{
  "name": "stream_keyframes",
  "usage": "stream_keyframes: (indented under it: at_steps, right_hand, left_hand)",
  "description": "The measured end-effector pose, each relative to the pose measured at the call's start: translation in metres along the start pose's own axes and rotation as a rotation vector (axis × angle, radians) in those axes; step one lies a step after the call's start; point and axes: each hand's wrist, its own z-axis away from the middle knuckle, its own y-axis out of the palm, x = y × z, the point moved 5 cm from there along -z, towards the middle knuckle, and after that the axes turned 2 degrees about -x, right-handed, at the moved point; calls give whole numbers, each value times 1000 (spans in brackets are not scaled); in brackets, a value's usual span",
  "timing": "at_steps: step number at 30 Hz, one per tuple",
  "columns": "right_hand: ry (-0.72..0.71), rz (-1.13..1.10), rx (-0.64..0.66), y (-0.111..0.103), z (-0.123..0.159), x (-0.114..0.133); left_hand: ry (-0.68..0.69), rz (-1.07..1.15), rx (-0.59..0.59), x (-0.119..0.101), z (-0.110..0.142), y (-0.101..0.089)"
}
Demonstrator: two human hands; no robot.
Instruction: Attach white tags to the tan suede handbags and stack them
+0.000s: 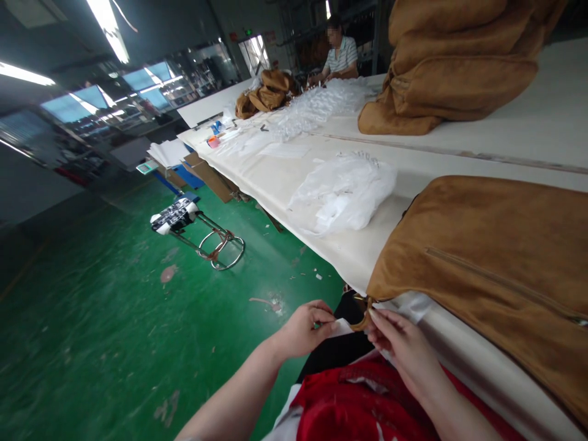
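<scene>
My left hand [307, 327] and my right hand [400, 348] meet just below the table's near edge, both pinched on a small white tag [342, 327]. The tag sits at the lower tip of a tan suede jacket [496, 269] that lies on the white table [441, 165] and hangs over its edge. The left fingers pinch the tag's left end, the right fingers its right end by the jacket's zipper tip. A red garment [358, 407] covers my lap below the hands.
A heap of clear plastic bags [342, 193] lies left of the jacket. More tan jackets are piled at the far right [454, 67] and far end [266, 92]. Another person [340, 55] sits at the far end. A stool [197, 229] lies tipped on the green floor.
</scene>
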Motion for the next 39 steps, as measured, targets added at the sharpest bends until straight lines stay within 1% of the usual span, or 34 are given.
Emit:
stream_keyframes:
  at_steps: [2,5,8,12,17,21,25,28,31,35,39]
  right_hand:
    - [-23,55,-31,3,-6,-5]
    - [-29,124,-33,9,-17,-14]
    - [-28,142,-36,8,-24,-19]
    - [-5,107,-31,2,-27,-18]
    - [70,-90,-42,-2,-29,-19]
    - [52,-118,-40,-3,-35,-20]
    - [58,-122,-34,-6,-39,-23]
    - [67,-129,-23,-7,-39,-23]
    - [81,-136,-14,-6,-37,-22]
    - [102,-152,-28,-7,-34,-19]
    - [96,-161,-52,-9,-32,-17]
  left_hand:
    - [-13,-21,-16,-2,-2,0]
    - [-55,-93,-61,-4,-6,-1]
    - [-82,-183,-62,-7,-10,0]
    - [-83,-265,-64,-13,-18,1]
    - [-71,-384,-67,-19,-30,8]
    - [-93,-450,-28,-21,-32,10]
    - [-126,-428,-44,-18,-33,6]
    - [-151,-379,-96,-14,-38,5]
    - [-145,-291,-149,-12,-43,9]
    - [-144,-231,-155,-13,-47,18]
    - [-153,-199,-160,-16,-50,23]
